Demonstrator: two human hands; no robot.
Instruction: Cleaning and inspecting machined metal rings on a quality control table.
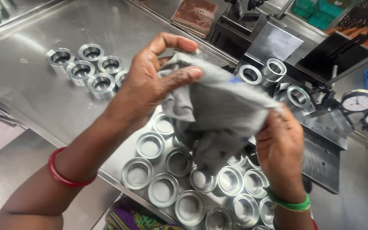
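Grey cloth (218,106) held above the steel worktop (30,85), bunched between both hands. Left hand (150,81): grip pinching the cloth's upper edge, thumb over fingers. Right hand (280,147): grip closed around the cloth's lower right side; whether a part sits inside the folds cannot be told. Cloth is crumpled, plain, matte. Below it, shallow metal rings (162,189) lie in rows; taller machined rings (86,66) cluster far left. Brown wallet (194,15) at the worktop's far edge; two round dial gauges (365,108) at right.
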